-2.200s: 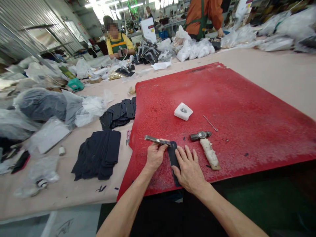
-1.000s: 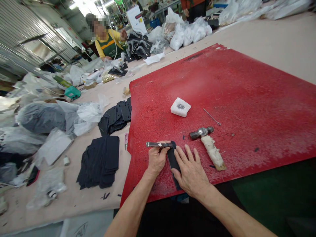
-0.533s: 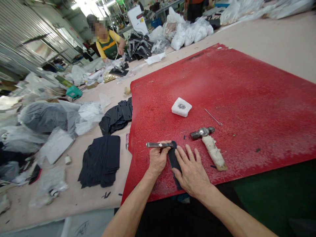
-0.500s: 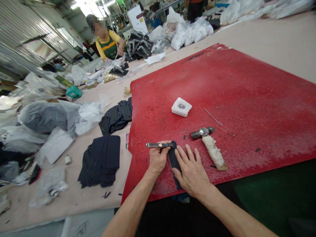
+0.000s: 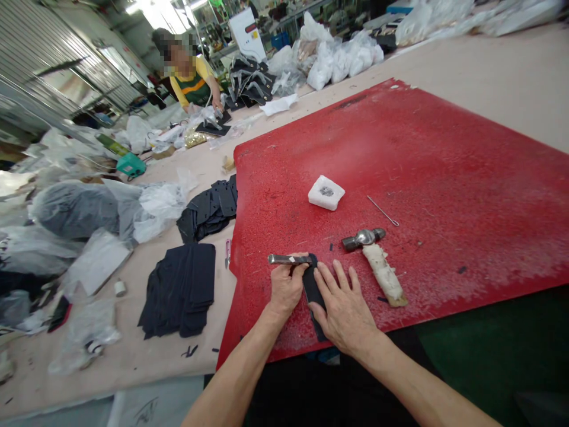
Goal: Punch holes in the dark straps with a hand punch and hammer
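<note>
My left hand is closed around a metal punch with a small white patch on its shaft. The punch's working end meets the top of a narrow dark strip. Fingers spread, my right hand lies flat over the strip's right side, pressing it on the red mat. Part of the strip is hidden under that hand. To the right of it rests a ball-peen hammer with a wrapped, pale handle. A white block with a grey smudged top sits farther up the mat.
A thin metal rod with a looped end lies above the hammer. Left of the mat are a stack of dark pieces and a second dark pile. Plastic bags crowd the far left. A person works across the table.
The punch's outer end has shifted slightly right, along with my left hand. My right hand stays on the strip. Across the table, the person's arm has moved lower.
</note>
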Tool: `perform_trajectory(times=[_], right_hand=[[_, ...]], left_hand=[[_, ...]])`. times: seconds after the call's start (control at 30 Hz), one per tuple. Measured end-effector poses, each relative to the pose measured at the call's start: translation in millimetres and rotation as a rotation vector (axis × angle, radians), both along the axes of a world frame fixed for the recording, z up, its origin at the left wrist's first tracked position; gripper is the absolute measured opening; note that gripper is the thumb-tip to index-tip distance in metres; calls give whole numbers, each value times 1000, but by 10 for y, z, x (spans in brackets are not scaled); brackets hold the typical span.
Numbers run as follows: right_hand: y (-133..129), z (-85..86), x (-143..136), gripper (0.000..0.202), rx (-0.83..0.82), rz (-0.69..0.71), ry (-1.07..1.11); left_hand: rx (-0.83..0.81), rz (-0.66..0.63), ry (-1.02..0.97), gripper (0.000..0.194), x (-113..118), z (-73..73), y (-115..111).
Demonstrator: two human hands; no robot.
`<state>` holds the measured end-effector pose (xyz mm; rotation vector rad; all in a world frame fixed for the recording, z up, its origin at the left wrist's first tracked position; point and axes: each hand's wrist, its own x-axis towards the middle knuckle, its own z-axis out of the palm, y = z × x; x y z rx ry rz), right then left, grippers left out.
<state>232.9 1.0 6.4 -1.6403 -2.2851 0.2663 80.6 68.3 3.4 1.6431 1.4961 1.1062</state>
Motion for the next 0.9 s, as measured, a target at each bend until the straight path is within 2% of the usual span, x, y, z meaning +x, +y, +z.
perform_trajectory(times=[0.17,0.5,0.67,0.9], right_hand=[[1,-1,-5,65,-11,3,0],[-3,-13,2,65,-15,3,-10],[-4,-17,-5,64,-16,3,-2],[-18,23,47,62,-28,8,25]], left_hand=[[29,-35,11,17,0,3,17],[88,-114,191,17,66,1,93],[110,-120,201,17,49,-37,99],[97,-128,138,14,54,6,99]])
